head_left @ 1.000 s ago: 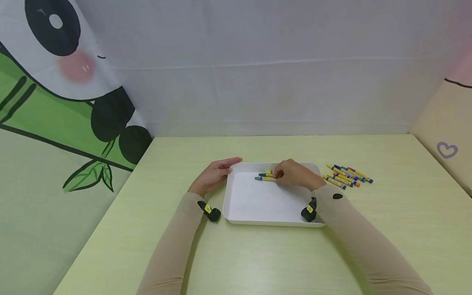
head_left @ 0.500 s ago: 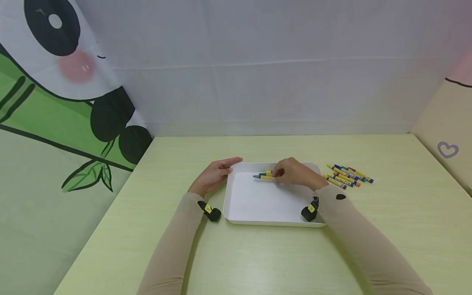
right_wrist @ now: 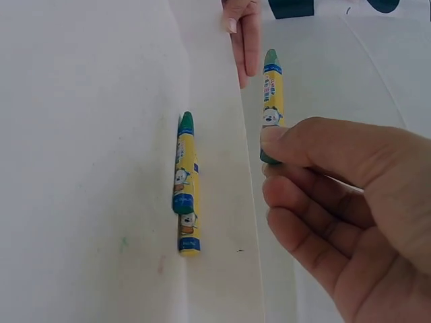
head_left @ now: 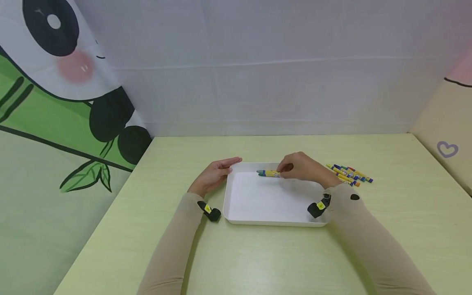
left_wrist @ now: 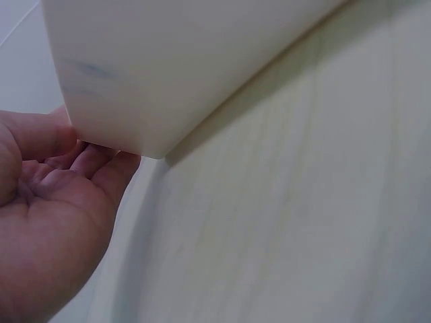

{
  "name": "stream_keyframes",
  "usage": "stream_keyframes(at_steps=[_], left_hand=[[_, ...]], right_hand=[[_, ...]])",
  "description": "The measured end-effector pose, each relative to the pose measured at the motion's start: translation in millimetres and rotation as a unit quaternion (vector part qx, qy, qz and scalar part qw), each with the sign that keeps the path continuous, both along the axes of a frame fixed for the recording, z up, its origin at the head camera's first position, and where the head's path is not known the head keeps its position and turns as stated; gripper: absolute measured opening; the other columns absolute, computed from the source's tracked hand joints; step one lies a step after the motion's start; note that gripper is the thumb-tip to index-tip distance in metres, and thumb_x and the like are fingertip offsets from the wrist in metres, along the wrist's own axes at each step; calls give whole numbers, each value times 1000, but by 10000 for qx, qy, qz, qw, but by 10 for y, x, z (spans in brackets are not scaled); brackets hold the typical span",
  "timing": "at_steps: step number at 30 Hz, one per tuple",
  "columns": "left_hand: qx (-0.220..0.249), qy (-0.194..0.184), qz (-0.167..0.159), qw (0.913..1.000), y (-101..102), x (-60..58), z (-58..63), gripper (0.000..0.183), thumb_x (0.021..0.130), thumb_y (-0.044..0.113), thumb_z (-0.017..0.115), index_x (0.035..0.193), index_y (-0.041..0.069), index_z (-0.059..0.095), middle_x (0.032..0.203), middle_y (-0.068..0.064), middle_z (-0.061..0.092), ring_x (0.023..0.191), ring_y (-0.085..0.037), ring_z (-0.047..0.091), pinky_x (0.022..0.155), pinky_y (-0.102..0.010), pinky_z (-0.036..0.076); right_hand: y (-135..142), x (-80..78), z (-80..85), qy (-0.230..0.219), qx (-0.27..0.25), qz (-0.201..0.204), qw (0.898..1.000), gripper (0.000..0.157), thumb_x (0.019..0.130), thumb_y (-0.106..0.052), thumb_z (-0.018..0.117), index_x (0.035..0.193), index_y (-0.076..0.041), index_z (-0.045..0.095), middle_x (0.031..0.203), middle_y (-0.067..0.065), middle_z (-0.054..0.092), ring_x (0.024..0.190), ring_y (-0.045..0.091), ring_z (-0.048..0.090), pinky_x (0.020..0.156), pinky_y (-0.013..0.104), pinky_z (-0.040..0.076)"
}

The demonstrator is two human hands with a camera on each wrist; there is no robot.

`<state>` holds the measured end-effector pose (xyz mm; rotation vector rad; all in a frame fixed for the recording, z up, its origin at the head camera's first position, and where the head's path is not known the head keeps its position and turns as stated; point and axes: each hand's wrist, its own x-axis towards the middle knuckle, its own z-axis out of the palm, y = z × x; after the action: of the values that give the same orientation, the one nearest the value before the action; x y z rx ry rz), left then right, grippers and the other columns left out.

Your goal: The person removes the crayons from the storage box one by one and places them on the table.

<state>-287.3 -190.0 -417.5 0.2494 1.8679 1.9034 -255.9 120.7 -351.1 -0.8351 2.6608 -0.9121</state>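
Note:
My right hand [head_left: 300, 166] is raised over the far part of a white tray [head_left: 254, 205]. Between thumb and fingertips it pinches a grey-green crayon [right_wrist: 272, 87] with a yellow wrapper, tip pointing away from the hand. In the right wrist view, a green crayon [right_wrist: 184, 161] lies in the tray along the far wall, partly covering another yellow-wrapped crayon [right_wrist: 190, 235]. My left hand [head_left: 214, 176] holds the tray's far left corner, thumb at the rim and fingers along the outside. The left wrist view shows that corner from outside, between thumb and fingers.
A loose pile of several crayons [head_left: 350, 174] in yellow wrappers lies on the pale wooden table [head_left: 239, 258], right of the tray. A light cloth backdrop [head_left: 258, 94] rises behind the table's far edge, with cartoon-printed cloth at the left.
My right hand has moved back and to the right, raising the grey-green crayon from in front of the other crayons to over them. My left hand has stayed at the tray's corner.

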Motion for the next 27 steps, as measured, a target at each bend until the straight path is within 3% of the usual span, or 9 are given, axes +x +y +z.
stream_keyframes(at_steps=[15, 27], left_hand=[[-48, 189, -96, 9998, -1, 2, -6, 47, 100, -5, 38, 146, 6, 42, 154, -7, 38, 143, -23, 31, 116, -42, 29], [-32, 89, -19, 10000, -4, 6, 4, 46, 100, -4, 40, 144, 7, 44, 151, -5, 41, 141, -21, 35, 116, -40, 30]], right_hand=[[367, 139, 87, 123, 24, -465, 9988, 14, 87, -10, 69, 100, -6, 74, 97, 5, 70, 85, 16, 63, 73, 28, 54], [628, 248, 174, 134, 117, -977, 9951, 17, 88, -14, 69, 104, -8, 72, 100, 6, 71, 88, 17, 63, 76, 30, 53]])
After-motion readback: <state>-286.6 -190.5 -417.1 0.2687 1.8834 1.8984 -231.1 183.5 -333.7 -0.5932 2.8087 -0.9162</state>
